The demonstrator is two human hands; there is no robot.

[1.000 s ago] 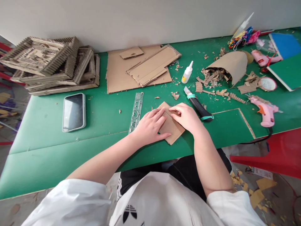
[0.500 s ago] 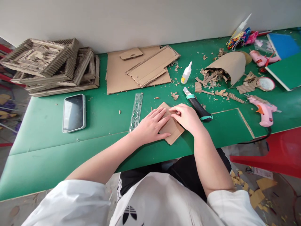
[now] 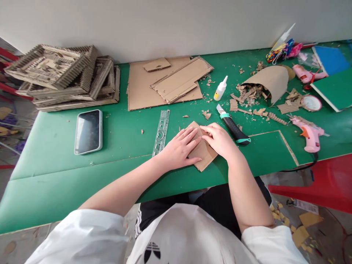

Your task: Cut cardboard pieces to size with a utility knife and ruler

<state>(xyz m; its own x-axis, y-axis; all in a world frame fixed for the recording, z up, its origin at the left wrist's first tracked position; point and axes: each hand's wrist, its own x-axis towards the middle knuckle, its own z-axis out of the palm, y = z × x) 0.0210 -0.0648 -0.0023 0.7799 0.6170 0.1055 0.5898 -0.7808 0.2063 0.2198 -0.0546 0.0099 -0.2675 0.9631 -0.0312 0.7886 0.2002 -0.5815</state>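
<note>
A small brown cardboard piece [image 3: 204, 154] lies on the green table [image 3: 55, 172] near its front edge. My left hand [image 3: 180, 148] rests flat on the piece's left part, fingers stretched out. My right hand [image 3: 220, 141] lies over its upper right part with the fingers curled down onto the cardboard. A clear green ruler [image 3: 161, 132] lies just left of my left hand. A black and teal utility knife [image 3: 233, 125] lies just right of my right hand.
A phone [image 3: 88, 131] lies at the left, cardboard frames [image 3: 63, 79] stacked behind it. Flat cardboard sheets [image 3: 165, 82] sit at the back, a glue bottle [image 3: 220, 88] beside them. Scraps spill from a cardboard cone [image 3: 268, 80]. A pink glue gun [image 3: 309, 132] lies at the right, a red chair [image 3: 324, 183] below it.
Both hands stay on the cardboard piece and barely shift. The camera has tilted slightly, so the whole scene sits a little lower and to the right.
</note>
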